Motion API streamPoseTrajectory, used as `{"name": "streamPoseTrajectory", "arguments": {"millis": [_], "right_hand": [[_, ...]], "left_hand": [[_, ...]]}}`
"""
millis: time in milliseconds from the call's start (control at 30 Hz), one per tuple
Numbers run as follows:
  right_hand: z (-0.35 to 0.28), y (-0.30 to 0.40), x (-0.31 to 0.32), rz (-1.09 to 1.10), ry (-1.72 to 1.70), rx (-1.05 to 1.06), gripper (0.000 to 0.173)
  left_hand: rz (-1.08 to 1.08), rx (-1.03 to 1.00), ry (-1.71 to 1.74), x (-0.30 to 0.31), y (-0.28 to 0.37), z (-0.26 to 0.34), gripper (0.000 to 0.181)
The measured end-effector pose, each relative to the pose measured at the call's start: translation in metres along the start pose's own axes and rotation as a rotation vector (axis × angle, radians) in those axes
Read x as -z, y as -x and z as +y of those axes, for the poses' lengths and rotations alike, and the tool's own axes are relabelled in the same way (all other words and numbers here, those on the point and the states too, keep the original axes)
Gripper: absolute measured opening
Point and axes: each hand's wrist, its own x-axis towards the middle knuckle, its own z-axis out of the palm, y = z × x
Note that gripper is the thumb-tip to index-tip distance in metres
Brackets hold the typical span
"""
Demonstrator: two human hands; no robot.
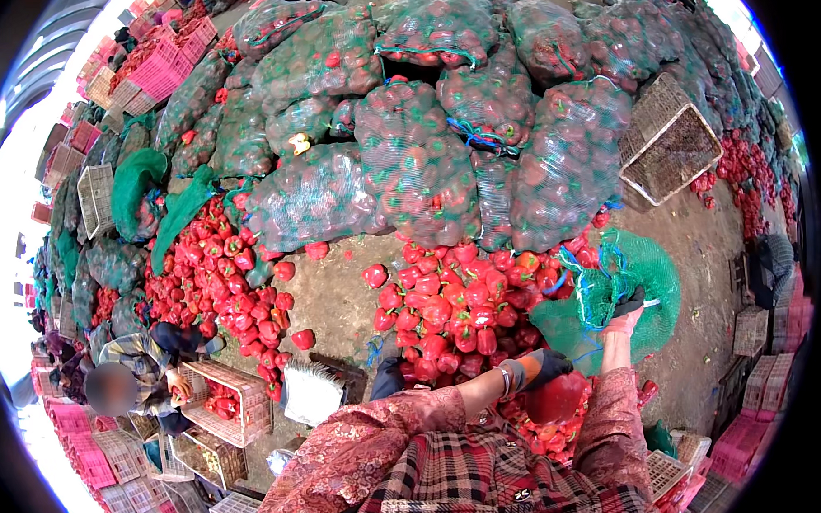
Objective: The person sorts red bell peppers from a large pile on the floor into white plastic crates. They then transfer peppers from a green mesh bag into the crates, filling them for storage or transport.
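Note:
My right hand (626, 310), in a dark glove, is closed at the rim of a green mesh sack (659, 282) with blue cord threaded through its edge. A thin pale object (650, 304), too small to name, sticks out beside that fist. My left hand (547, 368), in a grey, orange and black glove, reaches across my front. Just under its fingers is a blurred red patch (558, 398); whether it is a held pepper cannot be told. A heap of red bell peppers (446, 303) lies on the ground before me.
Filled mesh sacks (414, 161) of peppers form a wall ahead. A plastic crate (671, 142) leans on them at right. Another pepper pile (221, 263) lies left, near a person (133, 361) handling peppers at a crate (236, 405). A white-topped seat (311, 392) stands nearer me.

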Motion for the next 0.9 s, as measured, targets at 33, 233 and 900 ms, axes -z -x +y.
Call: {"name": "streamPoseTrajectory", "arguments": {"millis": [33, 233, 900], "right_hand": [[0.002, -0.009, 0.005, 0.007, 0.033, -0.006, 0.034], [0.001, -0.020, -0.001, 0.031, 0.086, 0.017, 0.035], [0.060, 0.040, 0.084, -0.273, 0.650, -0.172, 0.024]], "left_hand": [[0.017, -0.049, -0.004, 0.004, -0.002, 0.004, 0.029], [0.132, 0.009, 0.143, 0.015, -0.005, 0.015, 0.025], [0.454, 1.131, 0.265, 0.027, 0.114, -0.043, 0.065]]}}
